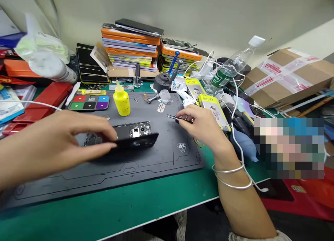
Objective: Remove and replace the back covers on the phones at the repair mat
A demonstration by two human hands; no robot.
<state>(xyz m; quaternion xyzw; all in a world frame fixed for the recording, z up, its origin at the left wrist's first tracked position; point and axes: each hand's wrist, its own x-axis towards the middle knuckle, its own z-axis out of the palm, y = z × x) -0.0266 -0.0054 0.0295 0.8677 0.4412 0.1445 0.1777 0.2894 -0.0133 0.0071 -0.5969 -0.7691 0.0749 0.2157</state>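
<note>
Just on our side of the yellow bottle (pixel 121 103) lies the opened phone (pixel 123 132), and along its near edge our left hand (pixel 83 133) pinches the tilted black panel (pixel 142 142) between thumb and fingers, leaving the inner parts exposed. To the right of the yellow bottle, our right hand (pixel 200 124) has its fingers pressed round the tweezers (pixel 172 116). We judge the black panel light, stiff, slippery and easily cracked if flexed, so it seems best held by opposite edges, clear of those delicate innards.
</note>
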